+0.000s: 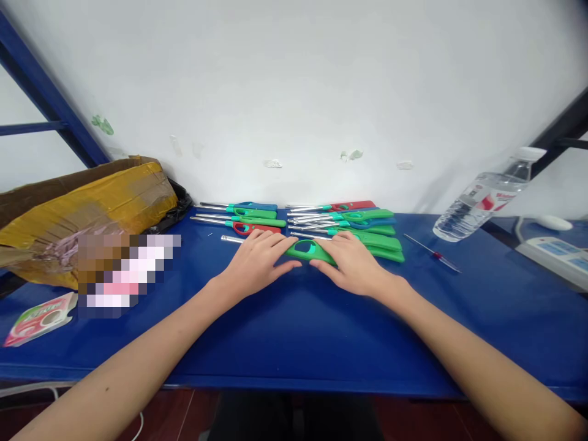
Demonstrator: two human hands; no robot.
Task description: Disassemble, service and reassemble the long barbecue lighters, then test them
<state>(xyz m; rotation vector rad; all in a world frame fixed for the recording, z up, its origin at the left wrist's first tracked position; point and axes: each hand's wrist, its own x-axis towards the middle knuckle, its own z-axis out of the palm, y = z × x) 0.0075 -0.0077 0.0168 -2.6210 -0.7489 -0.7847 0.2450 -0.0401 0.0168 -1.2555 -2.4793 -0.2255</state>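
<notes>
Both hands lay palm-down on the blue table [294, 331]: left hand [255, 258] and right hand [351, 262] pinned, fingers flat, opposite ends of a green plastic long-nosed lighter [307, 250], steadying it. Sorted lighters [340, 222] lay just beyond, nozzles left.

box [87, 202] left, lighters [321, 220] centre, bottle [487, 199] right

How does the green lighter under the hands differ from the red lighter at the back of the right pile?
The green lighter lies alone at the front of the table; the red lighter lies at the back, beside others. Both the left hand and right hand touch the green one; no hand touches the red one. Both are long-nosed, with a metal tube pointing left.
</notes>
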